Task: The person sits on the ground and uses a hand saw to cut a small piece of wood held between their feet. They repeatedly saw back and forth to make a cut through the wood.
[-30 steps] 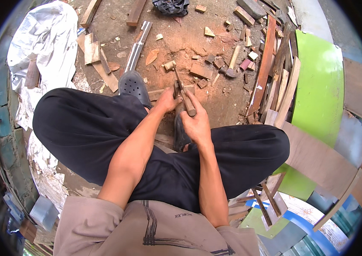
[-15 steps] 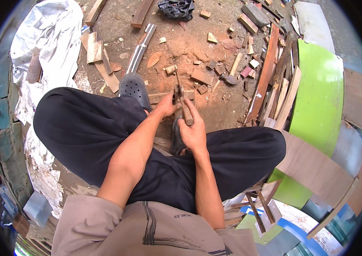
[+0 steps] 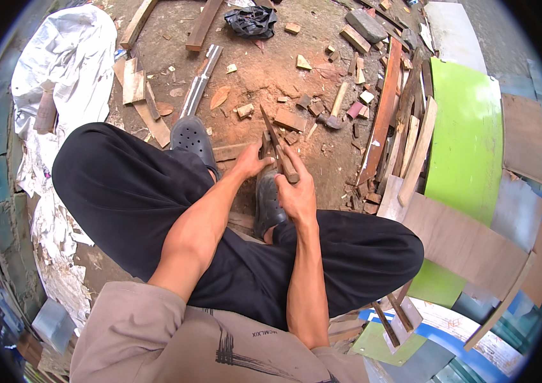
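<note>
My right hand (image 3: 297,191) is closed round the wooden handle of a long, pointed blade (image 3: 271,131). The blade slants away from me to the upper left; whether it is a knife or a saw I cannot tell. Just left of it, my left hand (image 3: 253,161) grips a small dark wood piece (image 3: 266,142), partly hidden by the fingers and blade. Both hands are above my dark clogs (image 3: 191,137), between my bent knees. Close behind the left hand lies a flat wood strip (image 3: 227,152) on the ground.
A hammer (image 3: 339,99) and wood offcuts (image 3: 290,120) lie beyond my hands. Long boards (image 3: 382,118) and a green panel (image 3: 462,140) line the right side. A white sheet (image 3: 79,57) is at left, a black plastic bag (image 3: 250,22) at the far side.
The blade has tilted further left at its tip, and my right hand has shifted slightly right and nearer to me. My left hand still holds the wood piece. The whole view has shifted a little.
</note>
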The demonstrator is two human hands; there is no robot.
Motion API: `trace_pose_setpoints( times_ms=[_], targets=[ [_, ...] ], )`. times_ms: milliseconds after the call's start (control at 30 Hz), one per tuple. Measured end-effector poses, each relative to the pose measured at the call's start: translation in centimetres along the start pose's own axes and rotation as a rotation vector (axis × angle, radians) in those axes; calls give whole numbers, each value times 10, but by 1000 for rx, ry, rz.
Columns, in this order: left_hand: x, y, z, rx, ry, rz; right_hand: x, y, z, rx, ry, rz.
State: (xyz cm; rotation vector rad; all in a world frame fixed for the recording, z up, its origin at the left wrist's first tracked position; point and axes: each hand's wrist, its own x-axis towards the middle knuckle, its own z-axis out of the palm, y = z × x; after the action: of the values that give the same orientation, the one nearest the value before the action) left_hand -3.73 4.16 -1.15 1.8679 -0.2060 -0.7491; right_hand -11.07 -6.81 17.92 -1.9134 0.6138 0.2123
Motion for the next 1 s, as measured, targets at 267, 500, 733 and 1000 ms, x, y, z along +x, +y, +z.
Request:
trace_pose_setpoints(
  times_ms=[267,500,733,1000],
  targets=[
    [-5,12,-5,107,-25,-33,-1,2,4,18,40,15],
    [-2,-8,3,-71,3,-55,-4,-25,1,109,19,115],
    [0,-8,1,-15,-25,-75,-2,-23,0,119,33,66],
    [-7,32,-6,50,-59,-111,-12,-19,-2,167,31,113]
  ],
)
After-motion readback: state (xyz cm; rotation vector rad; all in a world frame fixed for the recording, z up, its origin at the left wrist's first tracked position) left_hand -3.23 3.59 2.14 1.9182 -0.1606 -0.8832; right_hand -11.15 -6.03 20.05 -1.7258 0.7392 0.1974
